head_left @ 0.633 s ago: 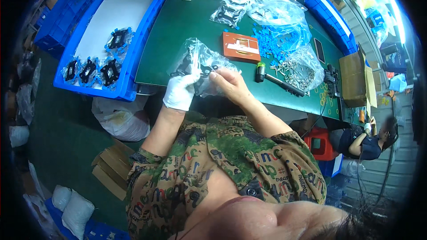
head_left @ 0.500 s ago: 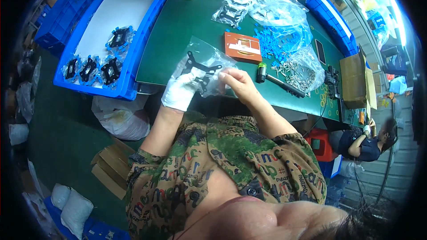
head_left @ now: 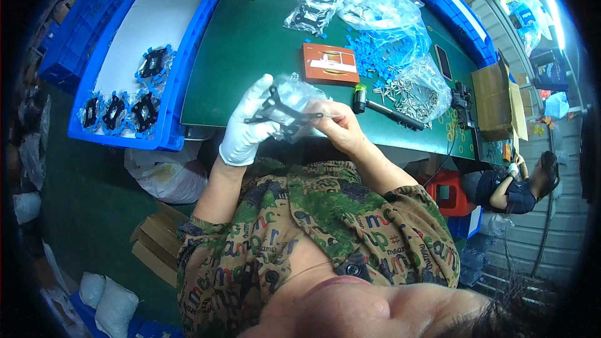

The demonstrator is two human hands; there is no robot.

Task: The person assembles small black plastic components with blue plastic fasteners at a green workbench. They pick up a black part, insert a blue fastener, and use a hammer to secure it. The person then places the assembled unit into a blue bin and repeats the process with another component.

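Bagged black bracket (head_left: pixel 283 111) now lifted higher.

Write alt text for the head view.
A white-gloved left hand and bare right hand hold a clear plastic bag with a black cross-shaped bracket above a green table.

We stand over a long surface (head_left: pixel 250 44) topped in dark green, its near edge curving across the view; to our left the floor (head_left: pixel 87 213) is a dull green too, with flattened cardboard (head_left: pixel 156 238) lying on it, a white sack (head_left: pixel 166 172) tucked under the surface's edge, and pale bundles (head_left: pixel 106 300) near the lower rim; blue crates (head_left: pixel 69 31) stack at far left; a red stool (head_left: pixel 444 191) sits to our right; bright light (head_left: pixel 544 0) floods in from the upper right, washing out that corner.
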